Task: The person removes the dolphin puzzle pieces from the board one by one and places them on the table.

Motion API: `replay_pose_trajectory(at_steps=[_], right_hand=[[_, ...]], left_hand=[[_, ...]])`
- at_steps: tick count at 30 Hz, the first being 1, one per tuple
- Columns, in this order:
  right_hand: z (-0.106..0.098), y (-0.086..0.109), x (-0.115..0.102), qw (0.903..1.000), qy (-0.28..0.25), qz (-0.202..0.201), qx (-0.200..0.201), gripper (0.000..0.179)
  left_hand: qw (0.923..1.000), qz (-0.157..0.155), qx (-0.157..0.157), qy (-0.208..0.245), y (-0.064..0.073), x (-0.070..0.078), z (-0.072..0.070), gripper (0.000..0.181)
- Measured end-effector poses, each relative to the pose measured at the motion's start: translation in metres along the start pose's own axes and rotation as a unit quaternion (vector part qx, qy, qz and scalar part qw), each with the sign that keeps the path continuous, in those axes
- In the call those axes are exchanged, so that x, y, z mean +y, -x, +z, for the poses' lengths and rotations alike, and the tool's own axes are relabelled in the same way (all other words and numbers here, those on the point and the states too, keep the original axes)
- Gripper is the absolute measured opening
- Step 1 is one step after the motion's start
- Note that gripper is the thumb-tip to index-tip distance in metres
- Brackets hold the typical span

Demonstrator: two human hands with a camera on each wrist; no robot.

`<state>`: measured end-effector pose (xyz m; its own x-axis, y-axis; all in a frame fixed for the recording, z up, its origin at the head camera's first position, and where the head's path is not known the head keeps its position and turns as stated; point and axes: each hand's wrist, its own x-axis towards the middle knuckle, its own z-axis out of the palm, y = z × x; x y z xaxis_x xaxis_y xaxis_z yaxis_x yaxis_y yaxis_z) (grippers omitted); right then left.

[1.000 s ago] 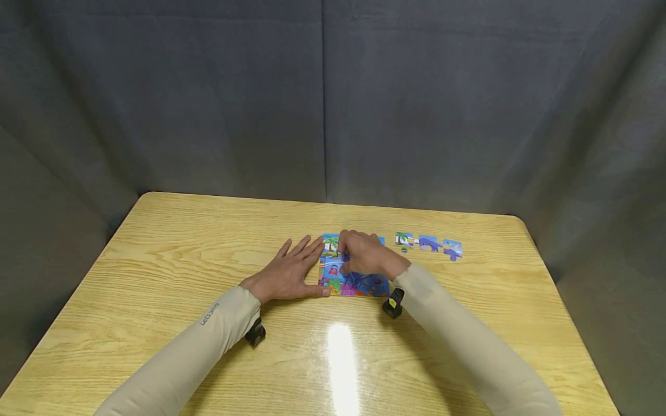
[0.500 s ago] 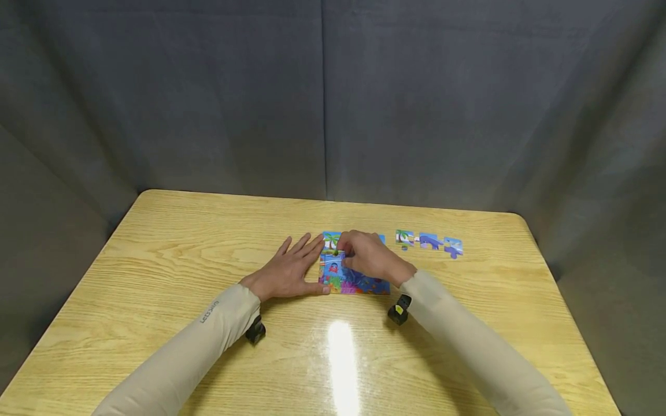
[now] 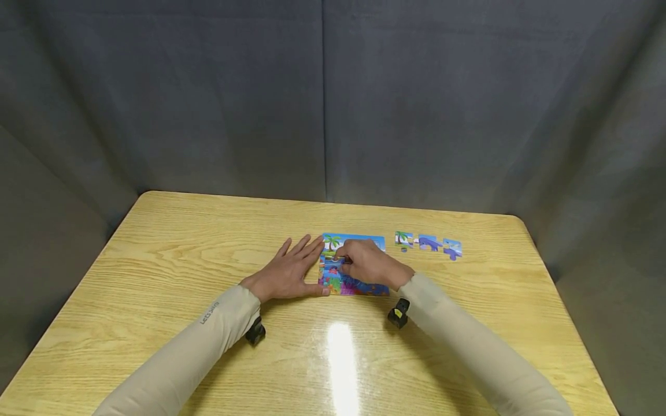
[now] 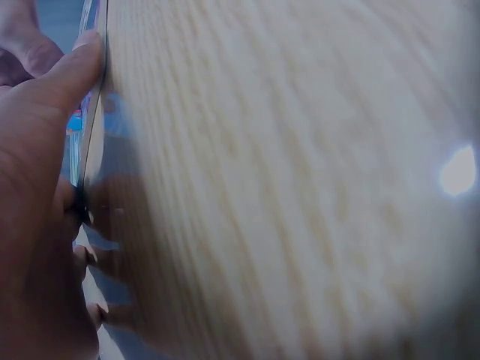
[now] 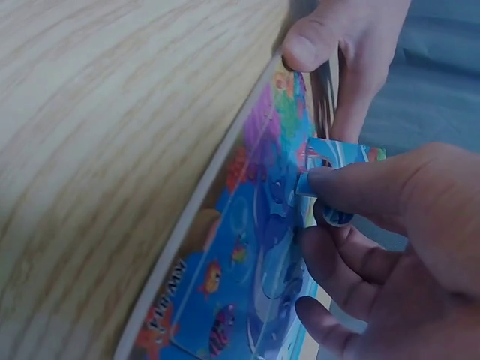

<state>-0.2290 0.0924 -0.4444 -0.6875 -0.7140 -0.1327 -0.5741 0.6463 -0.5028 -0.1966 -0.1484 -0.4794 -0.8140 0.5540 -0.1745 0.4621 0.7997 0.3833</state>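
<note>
Tbl (image 3: 291,370) shows L hand (image 3: 288,276), fingers straight, R hand (image 3: 368,263) curled in pinch, puzzle bd (image 3: 359,290) at L hand's 3 o'clock, 3 loose pcs (image 3: 429,242) at bd's 2 o'clock, & 1 pinched pc (image 5: 349,153) at bd's 10 o'clock.

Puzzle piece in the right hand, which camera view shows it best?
The right wrist view: the puzzle piece looks largest there, its blue print showing, though the right hand covers part. The head view shows it small, partly hidden; the left wrist view doesn't clearly show it.
</note>
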Motion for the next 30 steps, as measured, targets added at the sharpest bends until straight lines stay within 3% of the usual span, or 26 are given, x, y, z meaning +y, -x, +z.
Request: replay_pose_trajectory(at_steps=[9,18,30], right_hand=[[-0.003,0.003,0.003,0.9982,-0.047,0.024,-0.027,0.023],[-0.006,0.009,0.012,0.9934,-0.106,0.044,0.007,0.02],[-0.011,0.024,0.025,0.9898,-0.126,0.049,0.046,0.021]], left_hand=[[1.0,0.001,0.003,-0.004,0.0,0.0,0.001,0.108],[1.0,-0.002,-0.001,-0.005,-0.001,-0.001,0.002,0.109],[1.0,0.002,0.004,0.001,0.0,-0.001,0.002,0.108]])
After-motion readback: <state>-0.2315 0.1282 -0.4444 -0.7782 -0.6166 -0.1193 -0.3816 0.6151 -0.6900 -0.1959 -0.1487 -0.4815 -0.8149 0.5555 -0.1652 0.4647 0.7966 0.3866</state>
